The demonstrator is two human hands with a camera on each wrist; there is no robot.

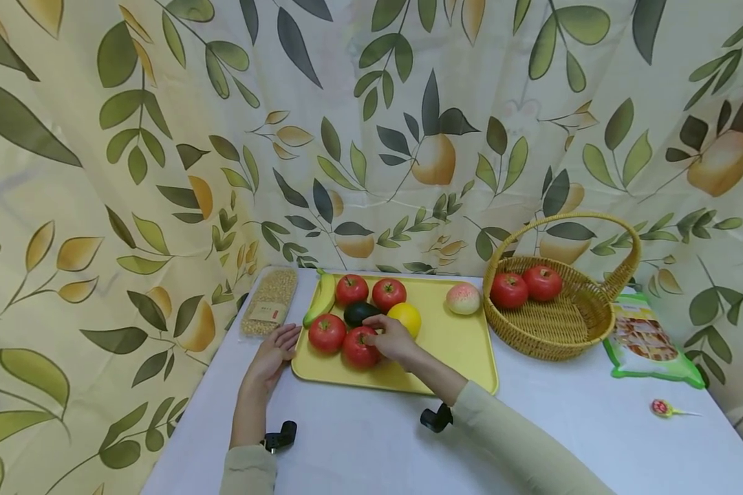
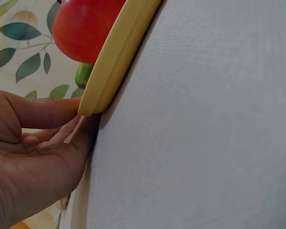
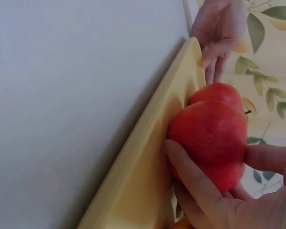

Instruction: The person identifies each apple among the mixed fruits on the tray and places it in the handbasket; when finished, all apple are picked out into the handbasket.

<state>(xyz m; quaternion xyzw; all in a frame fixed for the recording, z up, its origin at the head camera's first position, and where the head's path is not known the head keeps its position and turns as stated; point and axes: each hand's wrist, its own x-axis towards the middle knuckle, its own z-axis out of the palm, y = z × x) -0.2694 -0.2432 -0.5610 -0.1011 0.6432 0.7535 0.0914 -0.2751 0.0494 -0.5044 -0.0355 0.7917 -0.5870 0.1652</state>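
On the yellow tray [image 1: 446, 357], my right hand [image 1: 391, 338] holds a red apple [image 1: 360, 349] between thumb and fingers. The right wrist view shows this apple [image 3: 207, 126] close beside another red one. My left hand [image 1: 276, 356] is at the tray's left edge, pinching its rim [image 2: 107, 71] with the fingertips. Near the right hand are a dark green avocado [image 1: 360, 313] and a yellow round fruit [image 1: 406, 317]. Other red apples [image 1: 327, 333] and a banana [image 1: 322, 299] lie at the tray's left; a pinkish peach [image 1: 463, 298] sits at its right back.
To the tray's right stands a woven basket [image 1: 547, 348] with a tall handle and two red apples [image 1: 509, 290] inside. Beyond it lie a green-edged snack packet [image 1: 650, 337] and a lollipop [image 1: 662, 408]. A clear bag of beige food [image 1: 271, 295] lies at left. Patterned curtain [image 1: 371, 137] hangs behind.
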